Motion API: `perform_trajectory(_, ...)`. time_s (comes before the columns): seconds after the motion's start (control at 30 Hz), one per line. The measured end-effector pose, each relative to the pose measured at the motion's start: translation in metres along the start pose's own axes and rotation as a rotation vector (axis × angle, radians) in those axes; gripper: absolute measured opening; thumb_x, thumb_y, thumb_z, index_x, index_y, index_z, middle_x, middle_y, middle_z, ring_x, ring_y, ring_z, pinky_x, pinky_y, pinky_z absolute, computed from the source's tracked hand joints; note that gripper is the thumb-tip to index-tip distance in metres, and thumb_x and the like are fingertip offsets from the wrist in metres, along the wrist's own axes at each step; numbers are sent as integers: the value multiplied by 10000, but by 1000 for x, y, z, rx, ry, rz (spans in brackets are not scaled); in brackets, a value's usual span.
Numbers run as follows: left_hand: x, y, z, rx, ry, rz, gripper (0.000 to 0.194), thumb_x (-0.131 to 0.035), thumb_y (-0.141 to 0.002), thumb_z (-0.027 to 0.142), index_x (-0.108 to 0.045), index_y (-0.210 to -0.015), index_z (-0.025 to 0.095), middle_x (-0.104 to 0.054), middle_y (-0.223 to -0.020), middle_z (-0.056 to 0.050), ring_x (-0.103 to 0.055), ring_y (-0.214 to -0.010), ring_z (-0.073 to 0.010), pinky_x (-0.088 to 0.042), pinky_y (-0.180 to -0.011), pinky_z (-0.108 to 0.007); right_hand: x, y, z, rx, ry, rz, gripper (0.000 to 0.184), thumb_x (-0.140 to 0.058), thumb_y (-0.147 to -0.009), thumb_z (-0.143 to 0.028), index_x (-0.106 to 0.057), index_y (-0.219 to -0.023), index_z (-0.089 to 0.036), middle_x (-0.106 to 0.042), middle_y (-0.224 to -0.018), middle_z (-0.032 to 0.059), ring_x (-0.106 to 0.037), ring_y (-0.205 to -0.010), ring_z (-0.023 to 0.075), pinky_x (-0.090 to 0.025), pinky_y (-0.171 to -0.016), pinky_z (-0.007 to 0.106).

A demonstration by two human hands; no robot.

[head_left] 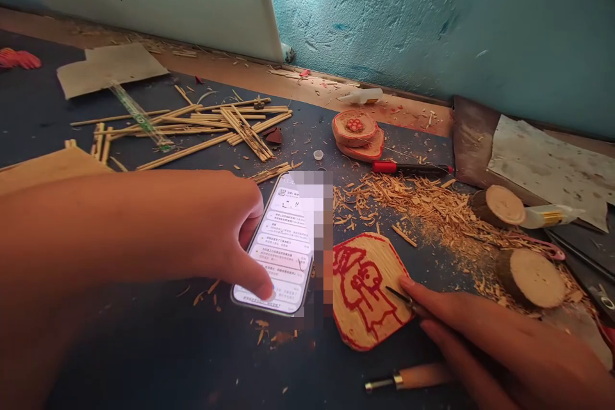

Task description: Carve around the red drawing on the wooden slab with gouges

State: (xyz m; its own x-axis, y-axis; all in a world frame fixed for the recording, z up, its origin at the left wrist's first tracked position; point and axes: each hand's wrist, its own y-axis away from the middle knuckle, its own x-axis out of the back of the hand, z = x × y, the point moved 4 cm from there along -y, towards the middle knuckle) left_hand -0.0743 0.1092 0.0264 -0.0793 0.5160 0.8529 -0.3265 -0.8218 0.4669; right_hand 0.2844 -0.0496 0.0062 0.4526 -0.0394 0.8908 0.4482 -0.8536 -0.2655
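Note:
My left hand (pixel 225 230) is closed at the left edge of a smartphone (pixel 283 243) with a lit screen of text. Its thumb presses low on the glass, while the other fingers are partly hidden at the phone's side. To the right lies a flat wood piece (pixel 355 333) with a red-outlined figure drawn on it. My right hand (pixel 461 320) pinches a thin, dark-tipped carving tool (pixel 398 295), its point over the drawing; the handle is hidden in the hand. Below it lies a gouge (pixel 384 384) with a wooden handle. Pixelation covers the strip between phone and wood.
Wood shavings (pixel 423 205) spread behind the wood piece, near a red-and-black marker (pixel 408 168). Two round wood blocks (pixel 535 278) and a glue bottle (pixel 552 216) are at right. Red-edged wood slices (pixel 355 131) and thin sticks (pixel 202 122) lie farther back, before the wall.

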Motion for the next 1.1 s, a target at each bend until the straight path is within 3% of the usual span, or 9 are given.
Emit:
perform_trajectory(0.13,-4,1,4,129,-98,-84,591,-1146,-479,797,-751,-524,360,-761,-553,-59,-677,-443,-313,-347,-455,-387,-4,4,3,-20,-23,-16,512,-672,-1224,-246,-925,-1636,-418,-1019,-1299,3,-1012,-904,257,-812,-780,256)
perform_trajectory(0.33,0,3,13,111,-130,-124,544,-1133,-619,737,-753,-504,363,-740,-522,-37,-724,-464,-310,-315,-417,-371,-7,6,-3,-17,-32,-31,486,-666,-1241,-259,-932,-1622,-402,-1018,-1308,7,-1016,-938,249,-800,-788,231)
perform_trajectory(0.47,4,2,9,143,-163,-72,674,-1103,-514,942,-754,-515,366,-728,-519,-40,-690,-466,-298,-286,-421,-369,-3,2,-2,-21,-25,-35,464,-683,-1247,-278,-936,-1616,-398,-1015,-1316,9,-1016,-946,254,-799,-792,233)
perform_trajectory(0.6,12,0,10,152,-99,78,816,-769,-867,1072,-674,-515,342,-645,-478,-39,-522,-425,-223,-290,-449,-377,-4,1,2,-37,-40,-32,464,-691,-1244,-305,-937,-1621,-417,-1018,-1296,16,-1017,-940,266,-802,-783,243)
perform_trajectory(0.7,23,1,16,78,32,210,811,-658,-960,1040,-649,-549,341,-579,-472,-19,-478,-429,-211,-331,-442,-393,-5,5,5,-39,-54,-10,474,-680,-1245,-301,-933,-1627,-419,-1020,-1287,16,-1015,-921,262,-803,-773,244)
perform_trajectory(0.8,28,2,23,2,148,272,780,-687,-960,1044,-689,-602,352,-578,-477,7,-491,-417,-213,-347,-449,-411,-7,10,6,-39,-52,-15,511,-670,-1236,-268,-913,-1660,-418,-1020,-1306,13,-1017,-939,262,-812,-792,256)
perform_trajectory(0.87,26,2,34,-96,227,350,668,-746,-1047,886,-712,-660,342,-645,-530,30,-515,-446,-200,-380,-504,-411,-8,11,4,-30,-54,-11,540,-658,-1236,-243,-891,-1691,-417,-1019,-1322,10,-1018,-951,255,-812,-808,253)
perform_trajectory(0.97,8,5,58,-365,312,478,450,-810,-1163,672,-828,-860,340,-815,-737,44,-737,-666,-232,-514,-679,-413,-7,6,0,3,-52,17,544,-655,-1241,-227,-874,-1700,-417,-1022,-1314,-5,-1014,-933,232,-802,-818,233)
perform_trajectory(1.1,-33,19,89,-585,158,640,437,-793,-1226,714,-906,-1152,298,-936,-1099,-58,-868,-966,-324,-661,-854,-490,-10,6,1,62,-22,-19,520,-601,-1295,-234,-802,-1754,-369,-1018,-1351,-11,-1016,-1018,193,-777,-871,181)
